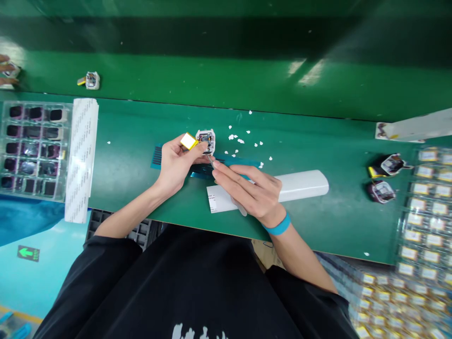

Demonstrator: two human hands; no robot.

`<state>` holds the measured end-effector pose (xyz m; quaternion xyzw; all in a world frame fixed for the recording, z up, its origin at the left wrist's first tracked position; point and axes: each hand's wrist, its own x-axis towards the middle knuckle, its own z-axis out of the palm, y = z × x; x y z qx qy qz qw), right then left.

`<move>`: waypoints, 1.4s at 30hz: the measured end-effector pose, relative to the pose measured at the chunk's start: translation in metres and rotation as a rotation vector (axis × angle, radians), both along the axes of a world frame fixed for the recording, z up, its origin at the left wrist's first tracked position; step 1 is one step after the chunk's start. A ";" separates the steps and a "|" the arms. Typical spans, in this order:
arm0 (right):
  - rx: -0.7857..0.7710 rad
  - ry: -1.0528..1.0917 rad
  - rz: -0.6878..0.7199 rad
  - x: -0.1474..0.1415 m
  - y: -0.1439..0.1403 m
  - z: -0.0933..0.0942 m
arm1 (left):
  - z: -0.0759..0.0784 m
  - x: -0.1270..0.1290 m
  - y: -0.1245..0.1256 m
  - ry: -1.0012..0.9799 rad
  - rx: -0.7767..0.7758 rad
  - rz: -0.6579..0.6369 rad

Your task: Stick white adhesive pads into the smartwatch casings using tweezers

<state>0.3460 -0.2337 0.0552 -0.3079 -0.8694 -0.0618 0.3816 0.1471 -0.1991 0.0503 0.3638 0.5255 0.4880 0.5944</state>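
Note:
My left hand (pixel 175 162) holds a small white watch-like case (pixel 206 140) with its circuit board showing and a yellow battery (pixel 189 141) hanging at its left side. In my right hand (pixel 252 190), which wears a blue wristband (pixel 278 226), are metal tweezers (pixel 226 186) whose tip touches the lower edge of the case. Both hands hover over the green bench (pixel 134 160), above a blue strip (pixel 226 165) lying on it.
A clear tray (pixel 33 148) of dark parts and a white perforated sheet (pixel 81 157) lie left. A white sheet (pixel 300 186) sits under my right hand. Two open cases (pixel 384 176) and trays of yellow batteries (pixel 427 207) are right. Another case (pixel 92 80) rests on the belt; another person's hand (pixel 7 70) shows far left.

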 end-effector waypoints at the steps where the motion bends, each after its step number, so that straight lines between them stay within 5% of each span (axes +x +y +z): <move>1: -0.017 0.011 -0.006 0.000 0.000 -0.001 | -0.001 0.000 0.000 0.018 0.030 -0.008; 8: -0.062 0.131 -0.010 -0.003 0.000 -0.004 | -0.006 -0.002 0.003 0.089 0.118 -0.029; 15: -0.107 0.168 -0.011 -0.002 0.001 -0.007 | 0.000 -0.002 0.000 0.096 0.028 -0.020; 18: -0.109 0.148 -0.050 0.000 0.002 -0.007 | -0.013 -0.006 0.023 0.137 0.026 0.005; 22: -0.122 0.146 -0.137 0.008 0.009 -0.001 | -0.027 -0.018 0.084 0.247 0.030 0.066; 25: -0.161 0.200 -0.246 0.024 0.006 0.005 | -0.020 -0.028 0.098 0.548 0.253 0.092; 27: -0.217 0.212 -0.317 0.040 -0.006 0.006 | -0.013 -0.036 0.076 0.757 0.542 -0.093; 29: -0.295 0.183 -0.342 0.055 -0.025 0.001 | -0.010 -0.045 0.037 0.911 0.734 -0.453; 32: -0.369 0.032 -0.402 0.070 -0.061 -0.015 | -0.014 -0.060 -0.019 1.147 0.749 -0.755; 37: -0.436 -0.022 -0.440 0.074 -0.102 -0.038 | -0.021 -0.066 -0.048 1.335 0.736 -0.852; 42: -0.469 0.085 -0.457 0.073 -0.111 -0.047 | -0.026 -0.038 -0.015 1.324 0.713 -0.819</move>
